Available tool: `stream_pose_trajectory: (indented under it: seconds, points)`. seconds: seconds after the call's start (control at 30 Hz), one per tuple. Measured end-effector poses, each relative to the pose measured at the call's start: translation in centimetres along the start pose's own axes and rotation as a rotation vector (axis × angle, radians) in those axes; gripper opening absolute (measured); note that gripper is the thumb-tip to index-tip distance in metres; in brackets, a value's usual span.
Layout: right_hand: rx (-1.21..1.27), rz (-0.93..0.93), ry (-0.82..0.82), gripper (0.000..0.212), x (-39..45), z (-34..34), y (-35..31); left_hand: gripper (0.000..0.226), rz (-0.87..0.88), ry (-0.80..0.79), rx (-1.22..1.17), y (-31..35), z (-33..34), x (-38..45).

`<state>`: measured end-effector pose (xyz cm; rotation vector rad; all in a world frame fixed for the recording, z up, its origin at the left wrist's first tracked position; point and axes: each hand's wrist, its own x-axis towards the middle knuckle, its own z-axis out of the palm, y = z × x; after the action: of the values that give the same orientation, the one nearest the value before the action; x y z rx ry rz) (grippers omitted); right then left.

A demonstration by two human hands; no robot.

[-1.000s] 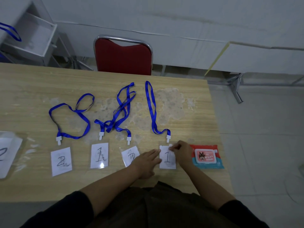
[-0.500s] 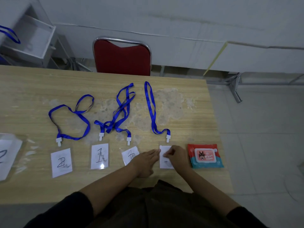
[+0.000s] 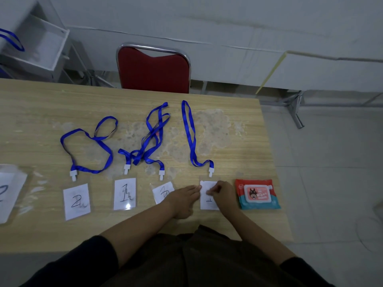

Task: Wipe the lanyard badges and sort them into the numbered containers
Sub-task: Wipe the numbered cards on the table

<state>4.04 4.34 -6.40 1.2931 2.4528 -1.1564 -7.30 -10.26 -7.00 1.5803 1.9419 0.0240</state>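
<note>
We are sitting at the wooden table (image 3: 31, 112) and looking down at our hands. Our landmark is the wipes pack (image 3: 257, 194). Just left of it, the badge card (image 3: 207, 195) is lying flat, close under its white clip (image 3: 211, 172). Our right hand (image 3: 222, 193) is resting on that card with its fingers curled and pinching at it. Our left hand (image 3: 183, 200) is lying flat with straight fingers, its fingertips touching the card's left edge. Farther left of the pack, three more cards are lying under blue lanyards (image 3: 89, 146). Behind the table a red chair (image 3: 153, 69) is standing.
</note>
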Motion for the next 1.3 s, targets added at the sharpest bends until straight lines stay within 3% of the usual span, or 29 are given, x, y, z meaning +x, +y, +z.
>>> stream_pose_trajectory:
  seconds: [0.13, 0.3, 0.43, 0.57, 0.7, 0.8, 0.87, 1.03, 1.17, 1.3]
  points:
    - [-0.013, -0.066, -0.120, 0.011, -0.9, 0.7, -0.2, 0.070, -0.010, -0.005, -0.062, -0.1, -0.4, -0.1]
    - [0.048, -0.010, 0.028, 0.006, -0.1, 0.1, -0.3, 0.075, -0.027, -0.040, -0.076, -0.1, -0.7, 0.0]
    - [-0.004, -0.031, -0.075, 0.007, -0.5, 0.7, -0.2, 0.076, -0.051, -0.039, -0.130, -0.1, -0.6, -0.1]
    - [0.069, 0.009, 0.034, 0.008, 0.2, 0.3, -0.6, 0.082, -0.112, -0.036, -0.202, 0.0, -0.8, -0.3]
    - [0.024, 0.000, -0.110, 0.013, -1.5, 0.5, 0.7, 0.082, -0.115, -0.020, -0.242, 0.0, -0.8, -0.4]
    - [0.064, 0.034, -0.032, 0.007, -1.0, -1.2, 2.0, 0.079, -0.057, -0.021, -0.156, -0.2, -0.5, -0.2]
    - [0.097, 0.056, 0.041, 0.007, -0.9, -1.5, 2.0, 0.070, -0.009, 0.002, -0.079, -0.3, -0.2, 0.1]
    - [0.035, -0.036, -0.108, 0.010, -2.6, -0.1, 2.2, 0.061, -0.017, 0.110, -0.080, -0.1, 0.4, 0.5]
    - [0.128, 0.078, 0.062, 0.009, -0.9, -0.9, 2.2, 0.062, -0.054, 0.153, -0.107, 0.2, -0.1, 1.0]
    - [0.025, -0.028, -0.079, 0.016, -2.4, 0.6, 2.6, 0.065, -0.108, 0.209, -0.059, 1.2, 0.3, 1.7]
